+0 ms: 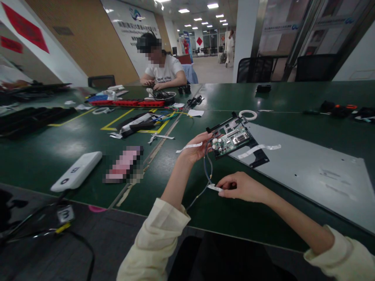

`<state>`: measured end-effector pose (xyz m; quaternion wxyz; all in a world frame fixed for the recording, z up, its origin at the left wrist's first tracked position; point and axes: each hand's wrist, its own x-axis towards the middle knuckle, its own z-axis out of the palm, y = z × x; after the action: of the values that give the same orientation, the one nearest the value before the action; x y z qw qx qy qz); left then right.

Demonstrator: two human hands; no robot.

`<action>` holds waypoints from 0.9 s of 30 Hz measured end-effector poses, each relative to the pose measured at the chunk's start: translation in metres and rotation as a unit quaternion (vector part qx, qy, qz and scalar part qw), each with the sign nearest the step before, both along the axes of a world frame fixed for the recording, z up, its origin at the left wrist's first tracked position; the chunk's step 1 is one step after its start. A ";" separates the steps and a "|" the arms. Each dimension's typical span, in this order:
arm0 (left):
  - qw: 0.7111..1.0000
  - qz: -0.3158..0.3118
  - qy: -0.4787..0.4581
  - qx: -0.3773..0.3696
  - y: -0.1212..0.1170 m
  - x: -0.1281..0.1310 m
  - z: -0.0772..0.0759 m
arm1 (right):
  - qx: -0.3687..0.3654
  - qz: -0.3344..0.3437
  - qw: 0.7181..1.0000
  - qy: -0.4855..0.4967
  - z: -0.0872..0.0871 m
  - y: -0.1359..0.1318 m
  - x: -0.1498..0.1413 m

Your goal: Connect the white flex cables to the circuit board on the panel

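My left hand (195,149) grips the left edge of a green circuit board (231,140) mounted in a black bracket (259,158), tilted up above the table. A strip of white tape (190,147) lies across the back of that hand. Another white strip (259,150) spans the bracket's right part. Grey cables (206,166) hang from the board and run toward the table's front edge. Below the board, my right hand (241,186) is closed, pinching a short piece of white tape (215,187) at the cable. Whether this tape is wrapped around the cable, I cannot tell.
A large grey metal panel (316,175) lies at the right, with a white tape roll (247,114) behind it. Leftward are a white power bank (77,171), a blurred-out pink object (124,164) and a black part (137,124). Across the table sits a person (165,70).
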<state>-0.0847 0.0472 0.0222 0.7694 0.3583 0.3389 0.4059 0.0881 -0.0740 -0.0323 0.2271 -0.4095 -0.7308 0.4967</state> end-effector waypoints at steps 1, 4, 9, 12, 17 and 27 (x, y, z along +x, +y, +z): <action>1.000 0.003 0.001 -0.003 -0.001 0.000 0.001 | 0.000 0.002 1.000 -0.002 0.000 0.000 0.000; 1.000 0.007 0.003 -0.009 -0.003 0.001 0.002 | 0.008 0.020 1.000 -0.020 0.004 0.000 0.000; 1.000 -0.018 -0.004 0.004 -0.004 0.001 0.002 | 0.031 0.033 0.999 -0.013 0.010 0.000 0.001; 0.999 -0.041 -0.005 0.019 -0.003 0.001 0.001 | 0.008 0.029 0.999 0.010 0.008 0.001 0.001; 0.999 -0.036 -0.010 0.024 0.000 0.001 -0.002 | -0.061 0.039 0.994 0.084 -0.001 0.004 0.001; 0.999 -0.030 -0.015 0.022 0.001 0.000 -0.004 | -0.091 -0.008 0.986 0.137 -0.001 0.003 0.000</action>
<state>-0.0843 0.0487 0.0179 0.7782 0.3788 0.3077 0.3954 0.0884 -0.0712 -0.0332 0.2907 -0.3619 -0.6411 0.6111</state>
